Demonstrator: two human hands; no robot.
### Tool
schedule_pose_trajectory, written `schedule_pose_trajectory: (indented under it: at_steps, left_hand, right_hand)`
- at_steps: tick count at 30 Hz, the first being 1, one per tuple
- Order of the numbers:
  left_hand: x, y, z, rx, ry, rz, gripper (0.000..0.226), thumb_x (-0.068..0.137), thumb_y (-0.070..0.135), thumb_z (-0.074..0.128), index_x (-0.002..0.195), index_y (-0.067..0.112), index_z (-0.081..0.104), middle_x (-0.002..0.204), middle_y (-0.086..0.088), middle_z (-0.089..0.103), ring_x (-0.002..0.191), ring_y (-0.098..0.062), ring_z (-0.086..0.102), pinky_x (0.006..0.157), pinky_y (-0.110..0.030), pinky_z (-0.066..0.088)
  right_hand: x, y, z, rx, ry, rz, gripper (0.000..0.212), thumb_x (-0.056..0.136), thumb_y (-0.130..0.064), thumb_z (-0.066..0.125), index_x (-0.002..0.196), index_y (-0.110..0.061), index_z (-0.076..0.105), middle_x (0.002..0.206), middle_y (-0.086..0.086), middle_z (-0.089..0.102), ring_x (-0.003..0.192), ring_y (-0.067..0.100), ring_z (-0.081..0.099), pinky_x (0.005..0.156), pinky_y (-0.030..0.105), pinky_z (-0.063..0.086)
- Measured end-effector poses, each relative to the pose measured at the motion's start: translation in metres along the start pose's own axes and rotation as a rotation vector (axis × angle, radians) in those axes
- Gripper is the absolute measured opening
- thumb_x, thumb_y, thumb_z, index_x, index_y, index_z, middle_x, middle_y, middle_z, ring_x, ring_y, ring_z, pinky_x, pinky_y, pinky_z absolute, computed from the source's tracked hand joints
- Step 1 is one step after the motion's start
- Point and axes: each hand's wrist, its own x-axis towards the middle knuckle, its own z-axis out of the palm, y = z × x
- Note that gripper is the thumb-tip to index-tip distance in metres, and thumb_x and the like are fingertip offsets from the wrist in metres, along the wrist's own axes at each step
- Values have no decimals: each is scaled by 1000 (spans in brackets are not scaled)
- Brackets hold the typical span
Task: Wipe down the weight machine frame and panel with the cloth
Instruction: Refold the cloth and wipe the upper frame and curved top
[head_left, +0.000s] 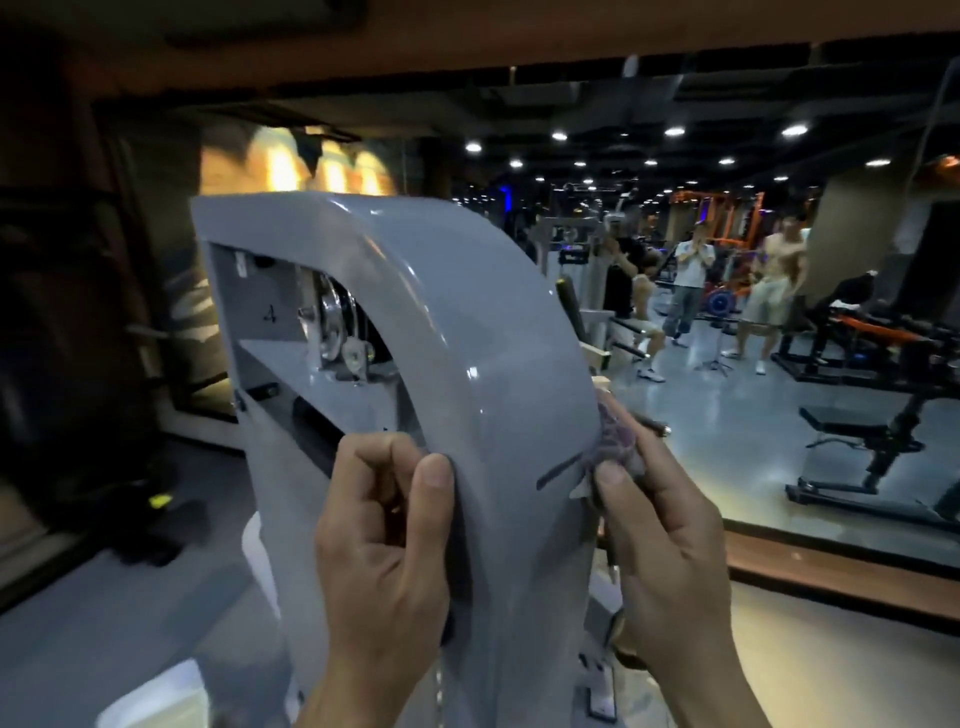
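The person is standing at the grey curved panel (441, 332) of the weight machine, with its pulley (332, 322) showing through the opening. The left hand (384, 535) is gripping the panel's left edge, fingers curled behind and thumb on the face, steadying it. The right hand (660, 525) is pinching a bunched purplish cloth (615, 441) against the right edge. For good coverage, the cloth is probably best spread flatter and drawn along the curve in overlapping passes, keeping pressure even. A mirror (779, 260) is reflecting the gym.
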Motion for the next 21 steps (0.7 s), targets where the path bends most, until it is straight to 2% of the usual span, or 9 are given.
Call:
schedule_pose_trajectory:
  at_steps: [3, 6, 9, 12, 15, 16, 18, 21]
  left_hand:
    - [-2, 2, 8, 67, 98, 1, 36, 93, 68, 54, 82, 33, 50, 63, -3, 36, 53, -6, 34, 48, -20, 30]
    - [-6, 3, 16, 119, 192, 6, 30, 96, 55, 52, 83, 28, 49, 67, 1, 37, 58, -11, 35, 52, -28, 31]
    - [-11, 9, 27, 213, 277, -13, 24, 98, 48, 46, 83, 28, 48, 71, 3, 40, 62, -12, 35, 55, -26, 32]
    - [-16, 19, 39, 312, 350, -8, 22, 104, 38, 45, 84, 31, 47, 75, 10, 41, 64, -5, 37, 58, -18, 34]
    - [-24, 30, 47, 512, 425, -34, 26, 110, 20, 41, 85, 24, 46, 78, 8, 46, 68, -1, 42, 62, -14, 36]
    - [-27, 35, 49, 565, 438, -38, 26, 111, 19, 41, 86, 25, 47, 79, 10, 48, 70, -2, 44, 63, -15, 36]
    - [-34, 44, 53, 674, 437, -23, 23, 110, 24, 41, 90, 31, 50, 83, 14, 52, 74, -4, 48, 66, -19, 39]
    - [-45, 58, 55, 757, 397, -6, 9, 102, 46, 46, 101, 40, 52, 88, 14, 57, 76, -15, 56, 66, -34, 48]
  right_hand:
    - [-9, 9, -11, 30, -47, 14, 50, 89, -23, 62, 133, -47, 63, 131, -15, 68, 125, 7, 63, 98, 24, 53]
    - [-17, 18, -20, 16, -72, 22, 48, 91, -16, 72, 135, -35, 64, 124, -22, 70, 118, -2, 64, 90, 12, 52]
    - [-22, 28, -31, -28, -131, 100, 62, 88, -1, 73, 132, -44, 60, 112, -39, 67, 107, -18, 62, 80, 2, 48]
    - [-29, 35, -45, -57, -291, 115, 71, 95, -15, 68, 140, -63, 41, 121, -55, 51, 116, -27, 50, 95, 4, 42]
    - [-33, 34, -56, -57, -423, 110, 73, 99, -32, 63, 141, -76, 22, 119, -65, 40, 109, -35, 45, 87, 0, 42]
    - [-35, 34, -58, -43, -447, 93, 72, 100, -36, 61, 143, -74, 18, 123, -63, 38, 112, -33, 45, 90, 2, 43]
    - [-39, 33, -60, -4, -490, 56, 73, 99, -44, 56, 146, -73, 8, 144, -55, 28, 134, -23, 35, 107, 12, 40]
    - [-33, 30, -58, 54, -539, 39, 73, 105, -38, 48, 147, -72, -3, 158, -45, 11, 146, -16, 18, 122, 25, 29]
